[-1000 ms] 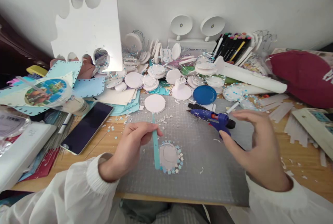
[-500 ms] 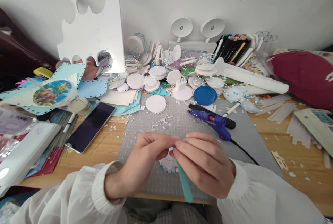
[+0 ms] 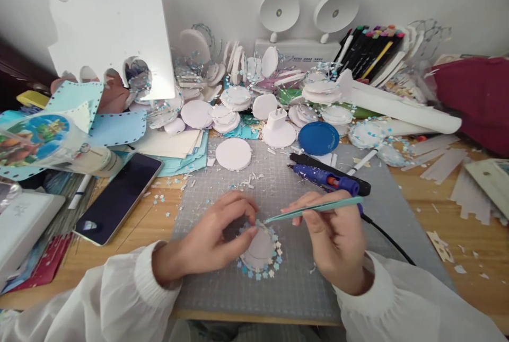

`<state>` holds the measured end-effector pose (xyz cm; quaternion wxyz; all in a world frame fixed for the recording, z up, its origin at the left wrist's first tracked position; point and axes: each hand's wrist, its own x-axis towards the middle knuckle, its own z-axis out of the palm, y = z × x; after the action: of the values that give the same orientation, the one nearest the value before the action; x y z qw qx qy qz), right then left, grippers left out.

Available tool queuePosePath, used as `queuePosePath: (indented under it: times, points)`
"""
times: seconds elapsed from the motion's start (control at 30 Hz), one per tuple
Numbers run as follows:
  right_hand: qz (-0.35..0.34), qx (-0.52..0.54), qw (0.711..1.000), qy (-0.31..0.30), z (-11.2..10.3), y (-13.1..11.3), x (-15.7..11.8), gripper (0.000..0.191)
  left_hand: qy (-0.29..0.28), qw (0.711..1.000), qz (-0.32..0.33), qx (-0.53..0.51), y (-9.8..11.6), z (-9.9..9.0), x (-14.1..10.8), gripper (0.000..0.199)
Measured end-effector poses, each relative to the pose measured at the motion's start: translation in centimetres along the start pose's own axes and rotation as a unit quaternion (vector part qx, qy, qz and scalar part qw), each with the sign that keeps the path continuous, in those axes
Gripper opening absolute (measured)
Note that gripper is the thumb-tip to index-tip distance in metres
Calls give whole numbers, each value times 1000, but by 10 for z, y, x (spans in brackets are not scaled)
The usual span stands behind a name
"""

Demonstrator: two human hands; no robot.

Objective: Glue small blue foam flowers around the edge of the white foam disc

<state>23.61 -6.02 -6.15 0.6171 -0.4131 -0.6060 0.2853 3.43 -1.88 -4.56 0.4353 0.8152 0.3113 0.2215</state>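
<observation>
A round white disc (image 3: 259,251) lies on the grey cutting mat (image 3: 214,294), its edge ringed with small blue and white flowers. At its upper left edge, the thumb and forefinger of my left hand (image 3: 217,233) are closed on the rim. Teal tweezers (image 3: 318,208) rest between the thumb and fingers of my right hand (image 3: 330,236). Their tips reach the disc's top edge, close to my left fingertips. Whether something tiny sits between the tips is too small to tell.
Behind the hands lie a plain white disc (image 3: 233,154), a blue lid (image 3: 318,138) and a purple glue gun (image 3: 324,176) with its cord running right. A phone (image 3: 119,199) and a lidded cup (image 3: 91,156) stand left. Decorated discs pile up against the wall.
My hands have moved apart, uncovering the flowered disc. The tweezers have swung from pointing away to pointing left at the disc, and my left hand has come down to its edge.
</observation>
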Motion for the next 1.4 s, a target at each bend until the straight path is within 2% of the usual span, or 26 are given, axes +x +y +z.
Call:
queuePosePath:
  times: [0.13, 0.47, 1.07, 1.4]
  points:
    - [94, 55, 994, -6, 2, -3, -2, 7, -13, 999, 30, -10, -5, 1, 0, 9]
    - [197, 92, 976, -28, 1, -4, -6, 4, -5, 997, 73, 8, -9, 6, -6, 10]
    - [179, 85, 979, -54, 1, -3, -4, 8, 0, 996, 95, -5, -9, 5, -5, 11]
    - [211, 109, 970, -61, 1, -4, -4, 5, 1, 994, 106, -8, -9, 5, -5, 12]
